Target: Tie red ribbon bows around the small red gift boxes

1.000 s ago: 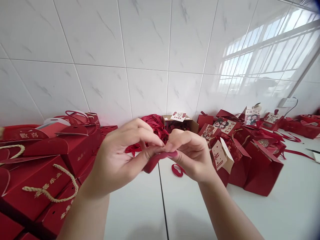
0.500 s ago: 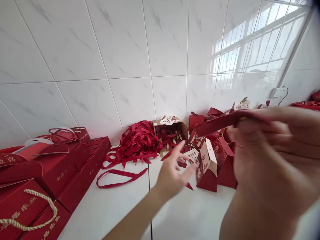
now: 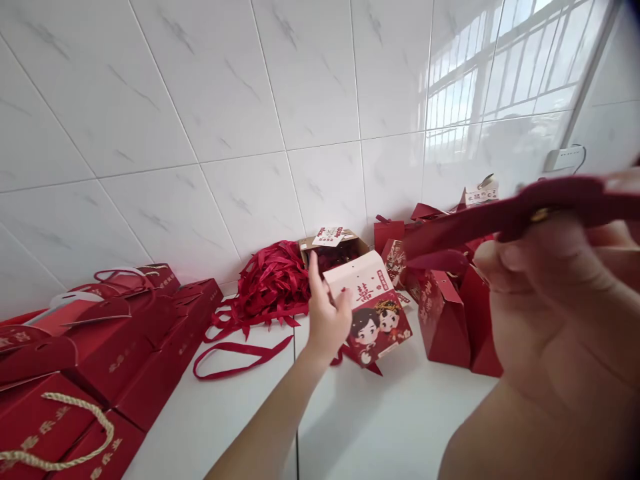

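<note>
My left hand reaches forward and grips a small gift box, white on top and red below with a cartoon couple printed on it, tilted up off the white floor. My right hand is close to the camera at the right, large and blurred, with its fingers pinched on a dark red ribbon that stretches left across the view.
A heap of red ribbons lies by the tiled wall beside an open cardboard carton. Large red boxes with rope handles fill the left. Several small red gift boxes stand at the right. One loose ribbon loop lies on the floor.
Both hands worked the ribbon together a second ago. My left hand then reached out and took hold of the small box, lifting it. My right hand carried the ribbon up to the right.
</note>
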A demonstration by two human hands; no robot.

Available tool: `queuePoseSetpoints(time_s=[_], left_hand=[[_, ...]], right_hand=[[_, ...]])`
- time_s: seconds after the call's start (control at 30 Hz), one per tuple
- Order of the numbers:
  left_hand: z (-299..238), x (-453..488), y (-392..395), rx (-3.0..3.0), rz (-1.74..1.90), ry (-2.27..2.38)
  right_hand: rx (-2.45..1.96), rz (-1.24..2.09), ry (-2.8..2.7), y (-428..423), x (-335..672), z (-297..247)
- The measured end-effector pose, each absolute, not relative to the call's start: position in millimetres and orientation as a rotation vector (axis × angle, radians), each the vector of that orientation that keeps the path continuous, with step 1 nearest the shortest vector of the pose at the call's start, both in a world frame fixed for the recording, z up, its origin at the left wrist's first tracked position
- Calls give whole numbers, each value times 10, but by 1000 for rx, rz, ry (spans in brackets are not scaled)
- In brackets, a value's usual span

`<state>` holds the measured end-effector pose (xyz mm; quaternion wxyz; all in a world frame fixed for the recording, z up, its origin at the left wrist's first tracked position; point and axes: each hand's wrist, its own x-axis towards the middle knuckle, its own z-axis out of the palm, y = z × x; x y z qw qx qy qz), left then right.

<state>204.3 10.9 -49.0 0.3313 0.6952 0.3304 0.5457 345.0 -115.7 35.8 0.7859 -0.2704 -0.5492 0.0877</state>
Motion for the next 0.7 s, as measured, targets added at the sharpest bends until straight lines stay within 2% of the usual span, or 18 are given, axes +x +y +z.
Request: queuePoseSetpoints(time_s=[0.1,0.27,0.5,0.7], left_hand=[[-135,1664,-47,1793,1525,874],[173,1222,-405,1762,1898,944],[254,888,-570,1817,2223,762],[320,792,-584,1786,2128,904]], right_hand=[[-563,197,-1105,-1100,3285,405],[-564,216,-1637,-745,3118,371],[-372,625,-1682,-475,2405,272],[-459,425,-1573,-479,2189,196]])
